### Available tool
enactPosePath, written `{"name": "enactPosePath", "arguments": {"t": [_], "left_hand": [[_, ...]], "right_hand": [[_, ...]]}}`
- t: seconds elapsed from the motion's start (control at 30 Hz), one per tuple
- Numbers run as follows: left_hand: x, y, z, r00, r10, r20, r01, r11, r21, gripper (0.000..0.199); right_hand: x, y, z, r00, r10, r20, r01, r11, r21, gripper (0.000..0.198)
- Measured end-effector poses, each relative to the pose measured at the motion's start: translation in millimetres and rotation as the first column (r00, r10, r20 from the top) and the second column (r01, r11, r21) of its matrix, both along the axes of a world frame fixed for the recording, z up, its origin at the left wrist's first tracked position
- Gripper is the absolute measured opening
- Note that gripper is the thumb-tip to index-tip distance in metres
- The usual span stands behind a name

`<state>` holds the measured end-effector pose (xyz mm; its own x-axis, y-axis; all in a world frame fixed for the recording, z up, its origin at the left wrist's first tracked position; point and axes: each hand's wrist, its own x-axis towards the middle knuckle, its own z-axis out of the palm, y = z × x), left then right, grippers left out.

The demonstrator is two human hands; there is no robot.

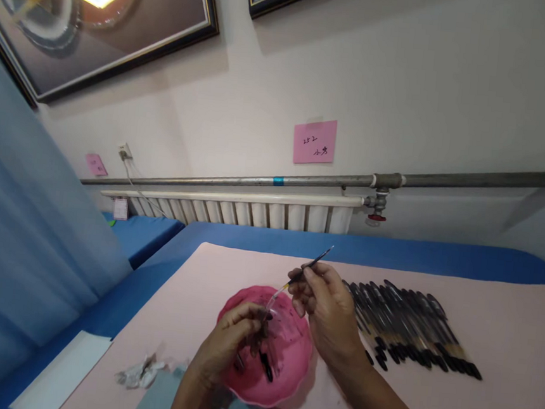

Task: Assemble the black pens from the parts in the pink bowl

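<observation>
Over the pink bowl (pixel 296 366), my two hands meet along one slanting line of pen parts. My right hand (pixel 330 305) pinches a dark pen refill (pixel 319 257), its thin tip pointing up and to the right. The lower end of the refill meets a clear tube (pixel 271 303), apparently a pen barrel. That tube is gripped by my left hand (pixel 232 338), whose fingertips are dark with stains. How far the refill sits inside the tube I cannot tell. Inside the bowl lie a black pen cap (pixel 266 366) and some dark bits.
Right of the bowl, several capped black pens (pixel 400 324) lie in a slanted row on the pink sheet (pixel 172 310). Crumpled tissue (pixel 141 372) and a blue-green cloth (pixel 157 398) are near the front left, with white paper (pixel 62 371) beyond. A radiator (pixel 252 214) runs behind.
</observation>
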<state>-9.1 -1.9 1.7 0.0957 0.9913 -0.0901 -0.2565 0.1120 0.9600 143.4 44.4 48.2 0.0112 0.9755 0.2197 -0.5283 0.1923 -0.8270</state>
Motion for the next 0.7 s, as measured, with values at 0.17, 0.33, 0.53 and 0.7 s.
{"name": "enactPosePath", "arguments": {"t": [0.17, 0.33, 0.53, 0.7], "left_hand": [[-1.5, 1.1, -1.7, 1.000, 0.016, -0.008, -0.016, 1.000, 0.012, 0.018], [-2.4, 1.0, -2.0, 1.000, 0.013, -0.021, -0.013, 1.000, 0.017, 0.018], [-2.0, 0.2, -0.6, 0.999, 0.003, -0.033, -0.002, 1.000, 0.030, 0.018], [2.3, -2.0, 4.1, 0.998, -0.018, 0.057, 0.017, 1.000, 0.016, 0.021]], "right_hand": [[0.7, -0.2, 0.3, 1.000, 0.008, 0.007, -0.008, 1.000, 0.001, 0.013], [1.1, 0.2, -0.2, 0.998, -0.006, 0.058, 0.005, 1.000, 0.020, 0.013], [3.7, -1.7, -0.4, 0.963, -0.081, 0.256, 0.044, 0.988, 0.148, 0.013], [-1.4, -6.4, -2.4, 0.825, -0.140, 0.548, -0.008, 0.966, 0.260, 0.010]]}}
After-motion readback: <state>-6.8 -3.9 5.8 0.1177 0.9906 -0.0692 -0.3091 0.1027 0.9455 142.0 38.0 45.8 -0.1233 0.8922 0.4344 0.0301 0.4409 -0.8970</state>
